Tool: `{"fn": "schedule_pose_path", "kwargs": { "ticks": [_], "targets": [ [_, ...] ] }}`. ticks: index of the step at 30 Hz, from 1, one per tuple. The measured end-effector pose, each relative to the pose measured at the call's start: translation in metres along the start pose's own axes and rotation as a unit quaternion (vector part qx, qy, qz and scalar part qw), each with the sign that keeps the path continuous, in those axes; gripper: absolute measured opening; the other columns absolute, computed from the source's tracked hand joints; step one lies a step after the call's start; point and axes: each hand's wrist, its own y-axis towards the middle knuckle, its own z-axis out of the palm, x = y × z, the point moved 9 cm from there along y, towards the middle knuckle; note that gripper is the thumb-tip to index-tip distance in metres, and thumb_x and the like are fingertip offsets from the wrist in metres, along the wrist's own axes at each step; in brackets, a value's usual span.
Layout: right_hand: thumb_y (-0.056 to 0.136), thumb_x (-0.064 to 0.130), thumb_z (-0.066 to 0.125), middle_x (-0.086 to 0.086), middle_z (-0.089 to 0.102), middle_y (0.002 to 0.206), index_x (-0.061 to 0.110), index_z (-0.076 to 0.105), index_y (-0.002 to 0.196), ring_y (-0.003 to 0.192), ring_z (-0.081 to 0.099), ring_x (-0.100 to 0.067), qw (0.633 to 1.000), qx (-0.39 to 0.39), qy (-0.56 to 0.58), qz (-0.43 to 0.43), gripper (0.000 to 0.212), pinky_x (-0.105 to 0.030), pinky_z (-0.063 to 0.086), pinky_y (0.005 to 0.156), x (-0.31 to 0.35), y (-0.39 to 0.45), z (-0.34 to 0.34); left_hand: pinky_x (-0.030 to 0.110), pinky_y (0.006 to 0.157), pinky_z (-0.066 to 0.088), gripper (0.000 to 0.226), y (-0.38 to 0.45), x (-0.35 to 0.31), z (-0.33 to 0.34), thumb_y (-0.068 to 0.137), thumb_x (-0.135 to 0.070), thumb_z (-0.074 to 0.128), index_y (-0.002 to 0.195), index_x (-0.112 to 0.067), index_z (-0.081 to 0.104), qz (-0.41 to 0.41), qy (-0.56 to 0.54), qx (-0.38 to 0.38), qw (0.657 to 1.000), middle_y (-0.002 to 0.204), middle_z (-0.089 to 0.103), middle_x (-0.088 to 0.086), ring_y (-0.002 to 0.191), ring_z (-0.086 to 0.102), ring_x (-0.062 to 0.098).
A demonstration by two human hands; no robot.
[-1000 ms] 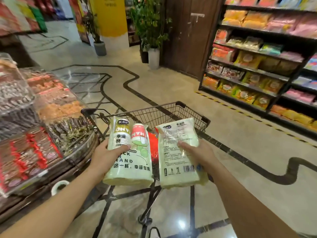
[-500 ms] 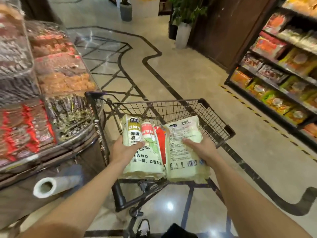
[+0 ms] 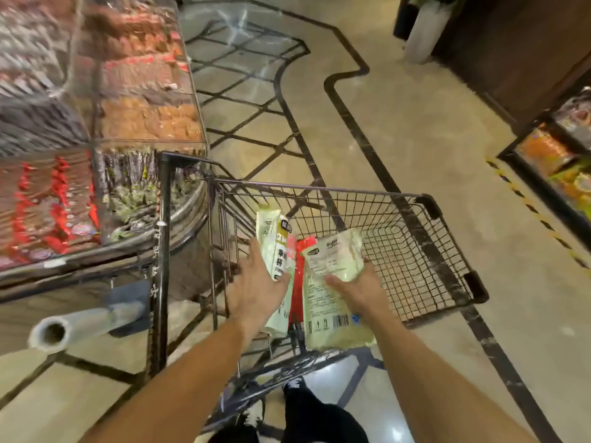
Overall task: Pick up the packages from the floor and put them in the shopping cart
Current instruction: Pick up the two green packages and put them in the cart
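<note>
My left hand [image 3: 256,294] grips a pale green package [image 3: 274,247] printed with cups, tilted on edge over the near left part of the wire shopping cart [image 3: 425,251]. My right hand [image 3: 361,290] holds a second pale green package [image 3: 332,292], its barcode side up, over the cart's near middle. Both packages sit inside the basket's outline, at or just below rim height. A red package [image 3: 299,276] lies in the cart between them, mostly hidden.
A snack display counter [image 3: 96,155] with clear bins presses against the cart's left side, and a roll of plastic bags [image 3: 80,324] sticks out below it. Stocked shelves [image 3: 559,161] stand at the right. A white planter [image 3: 425,27] stands far ahead. My shoe [image 3: 252,414] shows under the cart.
My head has tipped further down and I have come closer to the cart. Both hands have lowered their packages into the basket, and the left package has turned on edge.
</note>
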Motion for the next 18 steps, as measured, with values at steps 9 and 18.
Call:
{"fn": "schedule_pose_path", "kwargs": {
  "ticks": [9,18],
  "targets": [
    [0.051,0.089,0.069,-0.012,0.053,0.144,0.018,0.028,0.145,0.126,0.060,-0.037,1.000,0.016,-0.011,-0.015,0.124,-0.056,0.053,0.102,-0.022,0.024,0.021,0.055,0.088,0.059,0.097,0.011,0.034,0.095,0.093,-0.040,0.072,0.159,-0.039,0.001,-0.110,-0.173,0.040,0.978,0.148,0.052,0.020,0.112,0.066,0.042],
    [0.094,0.021,0.073,-0.016,0.061,0.132,0.010,0.042,0.146,0.115,0.065,-0.035,0.990,0.096,-0.090,-0.054,0.062,-0.047,0.054,0.097,-0.029,0.023,0.044,0.040,0.092,0.053,0.088,-0.003,0.049,0.153,0.099,-0.032,0.063,0.162,-0.043,0.004,-0.108,-0.114,0.160,0.975,0.147,0.049,0.028,0.121,0.061,0.044]
  ]
}}
